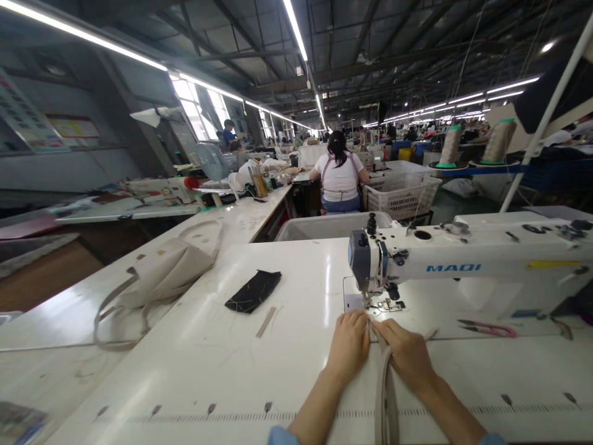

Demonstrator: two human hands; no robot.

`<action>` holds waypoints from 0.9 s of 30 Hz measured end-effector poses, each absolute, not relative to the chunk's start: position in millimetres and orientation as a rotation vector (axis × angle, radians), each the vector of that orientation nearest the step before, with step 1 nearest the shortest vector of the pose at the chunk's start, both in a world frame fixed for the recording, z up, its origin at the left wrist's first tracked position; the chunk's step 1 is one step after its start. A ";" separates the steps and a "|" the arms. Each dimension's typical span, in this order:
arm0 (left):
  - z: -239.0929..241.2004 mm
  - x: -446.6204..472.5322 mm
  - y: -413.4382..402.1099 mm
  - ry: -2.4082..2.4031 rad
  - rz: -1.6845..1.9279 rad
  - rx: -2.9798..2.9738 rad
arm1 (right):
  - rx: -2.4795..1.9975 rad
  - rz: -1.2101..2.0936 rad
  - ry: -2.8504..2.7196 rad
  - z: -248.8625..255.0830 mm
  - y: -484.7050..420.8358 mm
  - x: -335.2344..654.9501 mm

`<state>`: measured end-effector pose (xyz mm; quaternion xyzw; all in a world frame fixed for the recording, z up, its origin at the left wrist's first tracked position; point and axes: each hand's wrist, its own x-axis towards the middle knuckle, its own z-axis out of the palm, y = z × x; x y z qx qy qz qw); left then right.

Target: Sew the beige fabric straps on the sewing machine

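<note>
A beige fabric strap point(386, 395) runs from the table's front edge up to the needle area of a white sewing machine point(463, 262). My right hand point(410, 355) pinches the strap just in front of the presser foot point(367, 301). Beside it, my left hand point(351, 340) has its fingers bent and pressed together at the strap's far end; the fingertips partly hide what they grip. Both hands are close together, low on the white tabletop point(296, 364). Pink-handled thread snips point(491, 329) lie to the right, under the machine arm.
A black fabric piece point(254, 292) and a short beige strip point(265, 322) lie left of the hands. Farther left is a beige bag with straps point(171, 272). A plastic bin point(333, 226) stands behind the table. A person point(340, 176) sits ahead; thread cones point(450, 147) stand at right.
</note>
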<state>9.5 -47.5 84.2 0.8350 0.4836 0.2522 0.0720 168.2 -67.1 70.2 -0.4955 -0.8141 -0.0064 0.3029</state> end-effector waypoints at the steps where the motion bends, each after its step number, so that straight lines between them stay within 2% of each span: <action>1: 84.2 9.1 -47.5 1.437 0.762 2.504 | -1.347 -0.028 -2.165 70.6 -63.9 165.2; 19: 84.1 6.4 -46.0 1.495 0.718 2.465 | -1.483 -0.038 -2.147 70.3 -51.0 151.7; 23: 83.4 0.9 -45.2 1.425 0.768 2.462 | -1.299 -0.032 -2.160 60.3 -58.9 149.8; 27: 88.0 -1.7 -45.8 1.406 0.759 2.439 | -1.137 -0.158 -2.126 43.0 -68.9 152.0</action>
